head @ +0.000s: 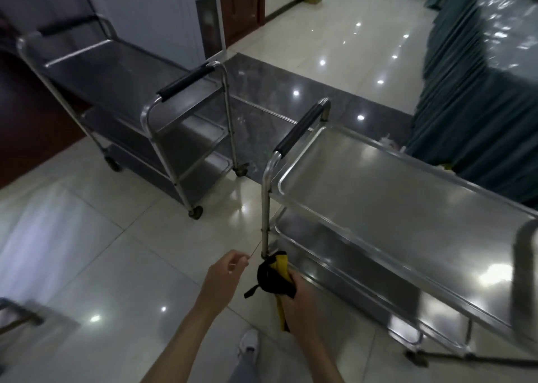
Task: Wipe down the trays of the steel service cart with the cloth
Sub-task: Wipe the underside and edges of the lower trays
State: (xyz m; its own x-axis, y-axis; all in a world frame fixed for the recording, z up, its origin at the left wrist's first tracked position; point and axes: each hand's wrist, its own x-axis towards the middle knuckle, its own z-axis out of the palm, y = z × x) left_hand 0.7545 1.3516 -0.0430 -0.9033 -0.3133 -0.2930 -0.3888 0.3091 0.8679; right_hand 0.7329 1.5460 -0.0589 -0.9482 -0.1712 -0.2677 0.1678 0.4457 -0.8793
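Holding the cloth (275, 281) low in the centre of the frame, the right hand (297, 298) has its fingers curled round a bunched black-and-yellow wad, a yellow strip hanging down below the fist. Cloth sits just beside the near corner post of the steel service cart (378, 196), apart from the trays. Left hand (225, 275), just left of the cloth, has thumb and forefinger pressed together, pinching a thin thread that runs up and right toward the post (whether it joins the cloth, cannot tell).

The cart fills the right half of the frame: top tray (393, 190) shiny, lower tray (334, 257) visible beneath it, black-padded handle (301, 129) at its upper left end.

Second cart (139, 91), upper left of the frame, three shelves, on castors, black grips at both ends, well apart from the first.

Glossy pale tiled floor (102, 251) with ceiling-light reflections; a dark marble strip crosses it between the carts. Teal draped cloth (465, 91) along the right edge. White shoe (249, 343) at bottom centre. Dark wooden door (241, 4) at top centre.
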